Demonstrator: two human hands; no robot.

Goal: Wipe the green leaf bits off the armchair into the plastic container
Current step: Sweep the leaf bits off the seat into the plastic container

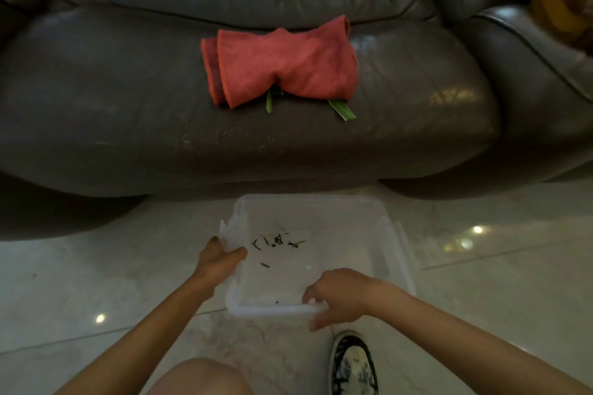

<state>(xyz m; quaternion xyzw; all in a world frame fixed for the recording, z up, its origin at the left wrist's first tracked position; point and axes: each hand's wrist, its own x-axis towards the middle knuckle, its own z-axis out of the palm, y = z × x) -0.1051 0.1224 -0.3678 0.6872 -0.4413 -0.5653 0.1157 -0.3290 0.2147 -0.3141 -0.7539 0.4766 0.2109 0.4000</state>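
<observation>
Nearest the lens, a bare knee (195,377) and a patterned shoe (353,365) rest on the pale tiled floor (80,282), where a person crouches before a dark leather armchair (128,125). Both hands grip a clear plastic container (394,253) sitting on the floor just in front of the seat's front edge: the left hand (218,261) is clamped over the container's left rim, thumb inside, while the right hand (340,295) pinches the near rim by its right corner, fingers curled over the lip. A scattering of small green leaf bits (277,240) lies on the container's bottom, toward its middle. The tub looks light and thin-walled, likely to flex, so holding it by two rims as shown seems the steadiest way to lift it to the cushion edge. Farther back, on the middle of the seat cushion, a folded red cloth (282,64) lies untouched; two longer green leaf strips (341,109) poke out from under its near edge. Soft and limp, the cloth would best be bunched in one hand from above. The leather appears smooth, so the light strips should slide forward readily, though they could just as easily scatter.
</observation>
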